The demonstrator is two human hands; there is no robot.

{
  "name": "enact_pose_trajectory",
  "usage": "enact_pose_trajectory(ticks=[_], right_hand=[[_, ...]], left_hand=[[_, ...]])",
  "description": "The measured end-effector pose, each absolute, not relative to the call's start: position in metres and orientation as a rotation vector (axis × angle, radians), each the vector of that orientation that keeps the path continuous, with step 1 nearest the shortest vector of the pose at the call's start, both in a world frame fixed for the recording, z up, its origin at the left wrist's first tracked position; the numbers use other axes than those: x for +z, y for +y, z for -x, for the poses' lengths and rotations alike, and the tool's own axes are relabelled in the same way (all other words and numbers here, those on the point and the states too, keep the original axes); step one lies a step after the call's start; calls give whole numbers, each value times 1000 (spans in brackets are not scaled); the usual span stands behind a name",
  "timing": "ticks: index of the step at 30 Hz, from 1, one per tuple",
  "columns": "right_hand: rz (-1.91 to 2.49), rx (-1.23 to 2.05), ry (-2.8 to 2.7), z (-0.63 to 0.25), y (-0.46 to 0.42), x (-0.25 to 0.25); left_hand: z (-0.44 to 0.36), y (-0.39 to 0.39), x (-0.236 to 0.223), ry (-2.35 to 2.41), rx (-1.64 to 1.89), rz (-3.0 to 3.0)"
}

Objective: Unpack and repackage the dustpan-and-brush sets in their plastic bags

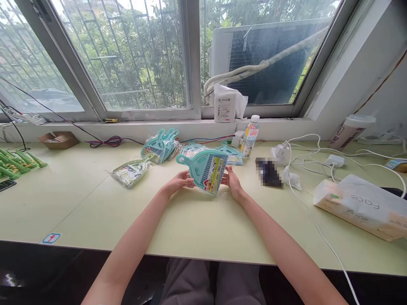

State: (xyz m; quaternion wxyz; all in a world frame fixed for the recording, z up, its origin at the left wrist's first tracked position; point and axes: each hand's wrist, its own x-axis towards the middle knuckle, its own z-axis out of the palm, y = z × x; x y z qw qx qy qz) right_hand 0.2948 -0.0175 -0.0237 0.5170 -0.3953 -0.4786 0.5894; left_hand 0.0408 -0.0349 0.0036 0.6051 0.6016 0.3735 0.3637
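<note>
Between my hands a teal mini dustpan and brush set point(201, 170) in clear wrap is held up just above the table, its looped handle pointing left and its printed label facing me. My left hand point(179, 182) grips it from the left, the fingertips partly behind it. On the other side my right hand point(233, 182) holds the label edge, with some fingers hidden. Beyond lie more wrapped teal dustpan sets, a stack point(160, 146) at the left and another set point(229, 152) behind my right hand. A green wrapped dustpan set point(130, 171) lies left of my left hand.
A drink bottle point(250, 136) stands near the sill. At the right are a blurred dark object point(269, 172), white cables point(305, 159) and a tissue pack point(362, 207). Leftward are a cardboard box point(58, 140) and green stalk-like items point(15, 164). The table's front edge runs before my lap.
</note>
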Motion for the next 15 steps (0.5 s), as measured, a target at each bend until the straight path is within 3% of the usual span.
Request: enact_pose_trajectory(ticks=[15], right_hand=[[915,1403,-1182,-293,-25,-13]], left_hand=[[-34,-26,3,1002,722,-1372]])
